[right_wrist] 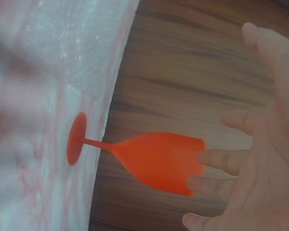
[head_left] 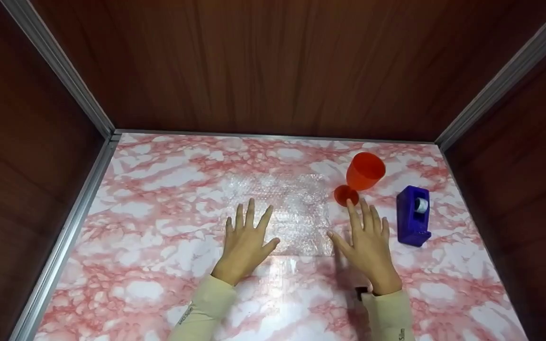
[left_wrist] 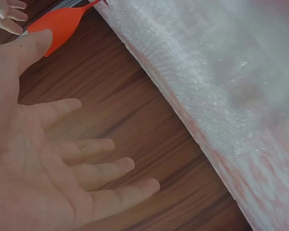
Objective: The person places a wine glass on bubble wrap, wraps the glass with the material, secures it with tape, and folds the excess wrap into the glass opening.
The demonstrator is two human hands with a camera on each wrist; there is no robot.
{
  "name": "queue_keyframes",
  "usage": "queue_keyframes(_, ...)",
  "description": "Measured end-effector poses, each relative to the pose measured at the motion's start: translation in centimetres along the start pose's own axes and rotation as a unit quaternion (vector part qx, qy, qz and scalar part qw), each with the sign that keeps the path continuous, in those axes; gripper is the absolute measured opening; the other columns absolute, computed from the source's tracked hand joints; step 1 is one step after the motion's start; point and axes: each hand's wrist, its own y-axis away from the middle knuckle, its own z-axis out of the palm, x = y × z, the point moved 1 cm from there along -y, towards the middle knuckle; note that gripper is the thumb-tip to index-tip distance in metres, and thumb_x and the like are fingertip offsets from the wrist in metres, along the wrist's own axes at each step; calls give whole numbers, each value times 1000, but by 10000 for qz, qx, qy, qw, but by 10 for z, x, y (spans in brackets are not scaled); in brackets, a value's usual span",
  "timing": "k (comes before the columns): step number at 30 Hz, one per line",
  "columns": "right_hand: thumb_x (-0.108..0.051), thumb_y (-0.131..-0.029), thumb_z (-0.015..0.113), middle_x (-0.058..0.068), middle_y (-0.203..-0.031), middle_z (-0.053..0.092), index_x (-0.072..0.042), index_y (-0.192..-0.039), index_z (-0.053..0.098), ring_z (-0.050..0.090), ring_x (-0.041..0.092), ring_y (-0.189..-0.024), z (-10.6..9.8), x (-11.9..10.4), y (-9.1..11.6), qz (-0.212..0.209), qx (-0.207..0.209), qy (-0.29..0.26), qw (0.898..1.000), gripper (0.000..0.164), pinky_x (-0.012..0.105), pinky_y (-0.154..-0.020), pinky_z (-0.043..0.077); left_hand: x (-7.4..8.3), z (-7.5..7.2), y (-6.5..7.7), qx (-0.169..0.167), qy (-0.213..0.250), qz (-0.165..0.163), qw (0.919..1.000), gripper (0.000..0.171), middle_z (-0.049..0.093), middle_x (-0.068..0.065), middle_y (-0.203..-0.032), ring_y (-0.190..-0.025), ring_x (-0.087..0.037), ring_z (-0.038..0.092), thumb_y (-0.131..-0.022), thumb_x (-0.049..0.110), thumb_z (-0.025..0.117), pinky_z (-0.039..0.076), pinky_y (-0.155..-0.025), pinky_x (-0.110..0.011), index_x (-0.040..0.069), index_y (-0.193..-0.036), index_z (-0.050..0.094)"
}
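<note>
Both hands hover with spread fingers over a pink and white marbled table, holding nothing. My left hand (head_left: 245,242) is above the left edge of a clear sheet of bubble wrap (head_left: 296,208) that lies flat. Beyond the sheet's right edge is my right hand (head_left: 368,246), its fingertips just in front of an orange wine glass (head_left: 366,171). The glass stands upright on its round foot, and the right wrist view shows the bowl and thin stem (right_wrist: 159,161) side-on. In that view the fingers overlap the rim, apparently without gripping it.
A purple tape dispenser (head_left: 413,215) with a roll of tape stands to the right of my right hand. Dark wooden panels (head_left: 273,66) with grey metal edging enclose the table at the back and both sides. A small black object (head_left: 361,292) shows beside the right sleeve.
</note>
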Motion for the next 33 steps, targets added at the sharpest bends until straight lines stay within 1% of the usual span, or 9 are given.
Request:
queue_keyframes(4, -49, -92, 67, 25, -159, 24, -3, -157, 26, 24, 48, -142, 4, 7, -5, 144, -33, -221, 9996, 90, 72, -109, 13, -6, 4, 1, -102, 198, -51, 9997, 78, 13, -26, -161, -144, -52, 17, -96, 55, 59, 27, -107, -69, 20, -159, 29)
queue_keyframes(8, -46, -95, 66, 28, -158, 24, 5, -156, 22, 24, 46, -143, 11, 19, -10, 329, -57, -531, 9980, 91, 67, -112, 17, -15, 9, 3, -124, 405, -106, 9990, 76, 15, -27, -161, -142, -54, 19, -95, 49, 64, 29, -107, -66, 17, -157, 34)
queue_keyframes(15, -42, -98, 62, 34, -154, 25, 12, -153, 19, 27, 50, -140, 27, 41, -18, 760, -33, -1276, 9889, 89, 64, -111, 22, -31, 19, 9, -26, 637, -103, 9979, 66, 24, -29, -157, -140, -53, 28, -95, 41, 67, 35, -106, -61, 10, -149, 46)
queue_keyframes(19, -30, -97, 66, 41, -147, 29, 17, -150, 18, 30, 55, -135, 41, 53, -28, 809, 266, -1764, 9806, 86, 64, -110, 25, -39, 25, 12, -9, 788, -183, 9967, 58, 28, -31, -155, -139, -51, 30, -96, 38, 67, 40, -103, -59, 5, -141, 53)
queue_keyframes(22, -18, -95, 68, 45, -137, 36, 21, -146, 24, 37, 56, -128, 53, 63, -38, 701, 643, -1970, 9758, 78, 64, -108, 28, -44, 30, 13, -9, 829, -260, 9962, 51, 31, -32, -153, -138, -50, 34, -96, 34, 67, 47, -98, -56, 3, -136, 58)
queue_keyframes(25, -10, -93, 68, 43, -125, 44, 20, -142, 33, 45, 54, -118, 65, 73, -49, 757, 877, -2133, 9701, 68, 62, -103, 34, -47, 35, 15, -77, 851, -310, 9959, 45, 33, -32, -151, -136, -49, 37, -96, 28, 68, 51, -93, -53, 2, -132, 60)
queue_keyframes(28, -7, -94, 67, 37, -117, 51, 16, -136, 43, 52, 48, -107, 73, 80, -61, 1092, 938, -2505, 9574, 54, 57, -98, 40, -50, 39, 17, -283, 881, -376, 9950, 43, 35, -32, -149, -135, -50, 37, -96, 24, 69, 50, -93, -53, 2, -131, 60)
queue_keyframes(32, -7, -97, 63, 28, -116, 58, 9, -129, 54, 57, 41, -104, 78, 85, -74, 1902, 944, -3172, 9243, 37, 51, -96, 45, -51, 42, 16, -551, 916, -471, 9932, 46, 35, -31, -150, -137, -50, 33, -95, 22, 70, 48, -96, -55, 4, -135, 58)
queue_keyframes(33, -8, -98, 63, 26, -115, 59, 8, -127, 56, 57, 40, -104, 79, 86, -77, 2107, 975, -3236, 9173, 34, 50, -97, 46, -51, 42, 16, -612, 930, -495, 9926, 47, 34, -30, -151, -138, -49, 32, -95, 22, 70, 47, -97, -54, 4, -136, 57)
